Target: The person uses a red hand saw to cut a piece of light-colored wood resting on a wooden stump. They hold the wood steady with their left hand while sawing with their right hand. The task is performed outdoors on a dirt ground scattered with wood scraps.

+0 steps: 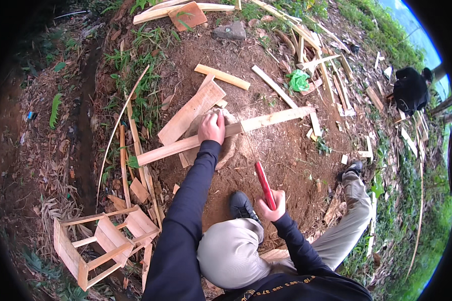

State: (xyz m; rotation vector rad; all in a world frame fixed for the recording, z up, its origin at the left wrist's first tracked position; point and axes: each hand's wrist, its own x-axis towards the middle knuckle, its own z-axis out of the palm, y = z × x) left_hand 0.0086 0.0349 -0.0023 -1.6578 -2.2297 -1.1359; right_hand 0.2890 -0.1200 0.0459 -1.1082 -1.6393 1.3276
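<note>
My left hand [212,128] is closed over a long wooden strip [273,119], holding it down on a round block [227,150] that looks like a stump or stone. In my right hand [272,206] is the red handle of a handsaw [264,184]. Its thin blade, seen nearly edge-on, reaches up to the strip's near edge, to the right of my left hand. How deep the blade sits in the wood I cannot tell. A wide plank [192,111] lies slanted beside the block, partly behind the strip.
A small wooden frame with shelves [105,241] lies at lower left. Short boards [222,76], a grey stone [230,31] and a green plastic bag [298,80] lie farther off. Wood pieces pile up at upper right, near a crouching person in black [411,90].
</note>
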